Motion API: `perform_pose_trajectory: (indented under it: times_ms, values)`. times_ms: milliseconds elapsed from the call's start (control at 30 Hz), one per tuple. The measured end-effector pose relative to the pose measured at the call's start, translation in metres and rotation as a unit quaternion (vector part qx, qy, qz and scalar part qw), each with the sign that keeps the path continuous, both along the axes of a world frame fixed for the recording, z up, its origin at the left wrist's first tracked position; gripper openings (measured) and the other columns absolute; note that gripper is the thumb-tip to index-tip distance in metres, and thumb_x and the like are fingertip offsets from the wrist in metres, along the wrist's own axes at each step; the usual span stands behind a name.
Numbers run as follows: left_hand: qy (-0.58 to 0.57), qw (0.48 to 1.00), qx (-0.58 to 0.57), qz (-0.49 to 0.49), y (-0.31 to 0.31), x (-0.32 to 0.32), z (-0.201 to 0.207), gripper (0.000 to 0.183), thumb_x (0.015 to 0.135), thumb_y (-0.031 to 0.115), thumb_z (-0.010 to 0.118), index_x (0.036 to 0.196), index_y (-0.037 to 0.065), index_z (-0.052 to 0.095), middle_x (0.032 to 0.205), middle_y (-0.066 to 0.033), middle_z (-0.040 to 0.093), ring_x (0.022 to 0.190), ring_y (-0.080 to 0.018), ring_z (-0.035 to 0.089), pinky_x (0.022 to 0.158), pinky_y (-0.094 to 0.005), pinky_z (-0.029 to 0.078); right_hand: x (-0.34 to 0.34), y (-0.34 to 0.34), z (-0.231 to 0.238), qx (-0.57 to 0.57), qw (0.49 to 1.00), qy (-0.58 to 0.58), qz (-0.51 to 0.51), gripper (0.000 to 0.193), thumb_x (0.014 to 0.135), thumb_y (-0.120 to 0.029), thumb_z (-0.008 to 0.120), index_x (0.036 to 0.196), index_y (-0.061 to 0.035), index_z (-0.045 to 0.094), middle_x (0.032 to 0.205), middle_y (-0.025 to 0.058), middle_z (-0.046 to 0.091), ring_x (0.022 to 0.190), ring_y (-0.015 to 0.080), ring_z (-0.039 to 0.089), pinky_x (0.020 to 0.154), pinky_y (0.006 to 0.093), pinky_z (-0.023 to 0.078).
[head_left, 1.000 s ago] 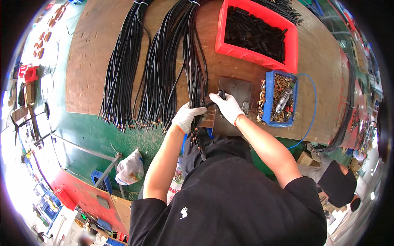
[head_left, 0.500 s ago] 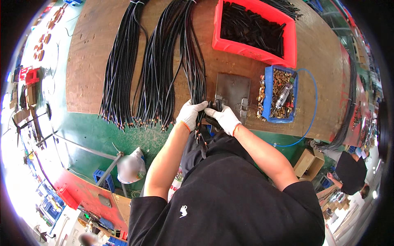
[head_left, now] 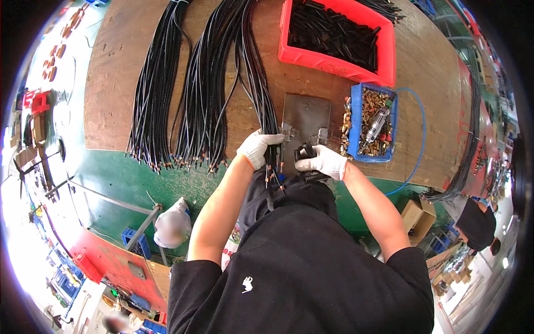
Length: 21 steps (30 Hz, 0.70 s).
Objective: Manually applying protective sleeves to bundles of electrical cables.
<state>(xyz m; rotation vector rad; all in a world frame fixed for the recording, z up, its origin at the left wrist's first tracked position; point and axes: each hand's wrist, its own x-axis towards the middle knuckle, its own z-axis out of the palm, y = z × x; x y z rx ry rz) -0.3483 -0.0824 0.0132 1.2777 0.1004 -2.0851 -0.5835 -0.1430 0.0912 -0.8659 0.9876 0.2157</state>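
Note:
My left hand (head_left: 258,148), in a white glove, is closed round a bundle of black cables (head_left: 255,83) near their cut ends. Those ends hang below the hand, over my lap, and show coloured tips. A little to the right, my gloved right hand (head_left: 324,162) grips several short black sleeves (head_left: 306,151). Their lower part is partly hidden by the fingers. The two hands are apart. Just beyond them, at the table's near edge, lies a dark metal plate (head_left: 307,114) with small metal fittings on it.
Two more black cable bundles (head_left: 158,94) lie to the left on the brown table (head_left: 111,72). A red bin (head_left: 339,68) of black sleeves stands at the far right. Nearer is a blue bin (head_left: 354,119) of brass fittings, with a tool (head_left: 376,126) on a blue hose (head_left: 424,128).
My right hand has moved right, away from the cables, taking the black sleeves with it. My left hand keeps its hold on the cable bundle. The whole view has shifted slightly.

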Motion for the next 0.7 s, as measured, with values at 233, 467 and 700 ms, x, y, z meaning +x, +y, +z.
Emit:
perform_pose_trajectory:
  times_ms: [233, 467, 700]
  values:
    - [-0.023, 0.992, -0.005, 0.127, -0.010, -0.035, 0.008, 0.017, 0.087, 0.002, 0.079, 0.100, 0.008, 0.071, 0.091, -0.0047, 0.074, 0.078, -0.0204, 0.070, 0.073, -0.0382, 0.058, -0.031, 0.007, 0.019, 0.050, 0.996, 0.020, 0.068, 0.044, 0.086, -0.028, 0.089, 0.118, -0.0013, 0.074, 0.108, 0.0006, 0.073, 0.099, 0.0101, 0.063, 0.090, 0.0305, 0.051]
    - [-0.055, 0.988, -0.028, 0.138, -0.011, -0.046, 0.007, 0.015, 0.090, 0.003, 0.076, 0.103, 0.009, 0.070, 0.089, -0.0031, 0.072, 0.073, -0.0187, 0.069, 0.066, -0.0359, 0.060, -0.028, 0.011, 0.021, 0.091, 0.995, -0.001, 0.038, 0.033, 0.087, -0.025, 0.087, 0.109, -0.0042, 0.074, 0.096, -0.0008, 0.071, 0.084, 0.0088, 0.063, 0.078, 0.0281, 0.052]
    - [-0.067, 0.987, -0.027, 0.143, -0.013, -0.047, 0.015, 0.015, 0.089, 0.001, 0.076, 0.101, 0.008, 0.070, 0.089, -0.0038, 0.072, 0.075, -0.0198, 0.069, 0.068, -0.0374, 0.059, -0.029, 0.010, -0.003, 0.168, 0.985, 0.030, -0.035, 0.037, 0.091, -0.021, 0.084, 0.120, -0.0012, 0.074, 0.105, 0.0054, 0.075, 0.091, 0.0139, 0.069, 0.085, 0.0320, 0.056]
